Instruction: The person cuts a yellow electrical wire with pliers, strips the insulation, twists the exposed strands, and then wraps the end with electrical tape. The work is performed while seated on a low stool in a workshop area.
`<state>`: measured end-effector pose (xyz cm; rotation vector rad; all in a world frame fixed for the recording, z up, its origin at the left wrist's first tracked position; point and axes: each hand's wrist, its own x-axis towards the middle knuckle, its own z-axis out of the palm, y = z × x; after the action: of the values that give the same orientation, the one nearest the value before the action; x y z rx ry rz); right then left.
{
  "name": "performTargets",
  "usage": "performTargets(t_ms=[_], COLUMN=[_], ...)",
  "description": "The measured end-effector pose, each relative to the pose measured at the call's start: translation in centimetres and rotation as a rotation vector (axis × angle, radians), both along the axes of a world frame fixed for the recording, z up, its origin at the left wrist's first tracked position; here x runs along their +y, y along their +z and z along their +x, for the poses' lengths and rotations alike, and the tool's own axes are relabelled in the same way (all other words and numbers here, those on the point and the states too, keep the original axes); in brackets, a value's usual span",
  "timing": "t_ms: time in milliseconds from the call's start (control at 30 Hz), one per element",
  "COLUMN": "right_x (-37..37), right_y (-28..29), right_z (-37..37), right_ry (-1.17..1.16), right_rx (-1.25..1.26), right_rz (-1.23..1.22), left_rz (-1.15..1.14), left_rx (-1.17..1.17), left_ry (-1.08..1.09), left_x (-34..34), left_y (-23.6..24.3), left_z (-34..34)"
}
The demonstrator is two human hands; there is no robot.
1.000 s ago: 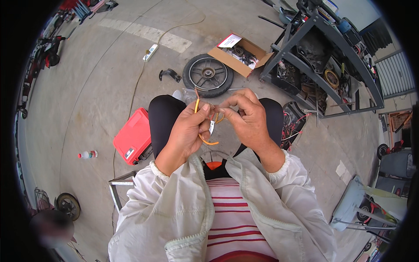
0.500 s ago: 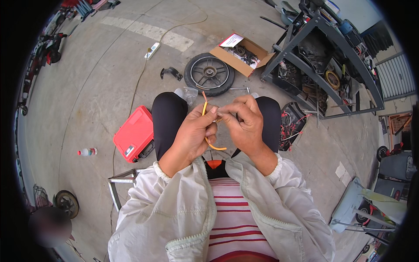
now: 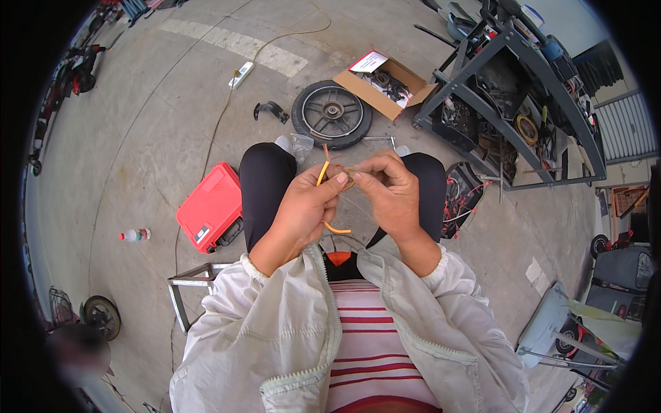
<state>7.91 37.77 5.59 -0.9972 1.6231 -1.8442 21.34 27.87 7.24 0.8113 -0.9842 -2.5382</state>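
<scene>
Head view: left hand [image 3: 303, 206] clasps orange cable [image 3: 321, 173]; right hand [image 3: 394, 193] pinches thin yellow wire [image 3: 350, 182] between thumb and fingertips.
Bare copper strands [image 3: 326, 153] project above left grip; curved insulated end [image 3: 337, 229] emerges below; wire loops between both hands.

Vehicle repair workshop

A grey concrete floor [image 3: 151, 172] carries a black-tyred, spoked wheel [image 3: 332, 111] and a brown cardboard box [image 3: 370, 96] of metal parts [image 3: 390, 87]; a cluttered dark grey metal rack [image 3: 475, 63] near its far right corner, red-and-black vehicles [image 3: 84, 73] along its left edge.
</scene>
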Motion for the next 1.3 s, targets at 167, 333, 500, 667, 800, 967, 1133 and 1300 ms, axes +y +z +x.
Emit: performTargets(t_ms=[167, 333, 500, 667, 800, 967, 1133, 1300], right_x=[0.3, 0.2, 0.2, -0.4, -0.8, -0.9, -0.7, -0.2], right_y=[0.6, 1.1, 0.3, -0.3, -0.1, -0.2, 0.6, 4.2], right_z=[-0.3, -0.4, -0.7, 0.5, 0.8, 0.7, -0.9, -1.0], right_ry=[0.226, 0.361, 0.384, 0.244, 0.188, 0.151, 0.099, 0.022], right_rx=[-0.108, -0.32, -0.485, -0.668, -0.669, -0.685, -0.333, 0.614], right_rz=[0.107, 0.065, 0.014, -0.042, -0.034, -0.047, -0.01, 0.183], left_rz=[-0.118, -0.111, -0.169, -0.309, -0.48, -0.549, -0.233, -0.212], left_rx=[-0.054, -0.044, -0.03, -0.151, -0.172, -0.138, -0.058, -0.069], left_ry=[0.026, -0.076, -0.111, -0.039, -0.014, -0.046, -0.139, -0.136], left_x=[-0.1, -0.4, -0.5, -0.2, -0.1, -0.4, -0.7, -0.5], left_y=[0.5, 0.1, -0.5, -0.3, 0.3, 0.1, -0.8, -1.2], left_z=[0.1, 0.6, 0.9, 0.1, -0.1, -0.5, -0.4, -0.1])
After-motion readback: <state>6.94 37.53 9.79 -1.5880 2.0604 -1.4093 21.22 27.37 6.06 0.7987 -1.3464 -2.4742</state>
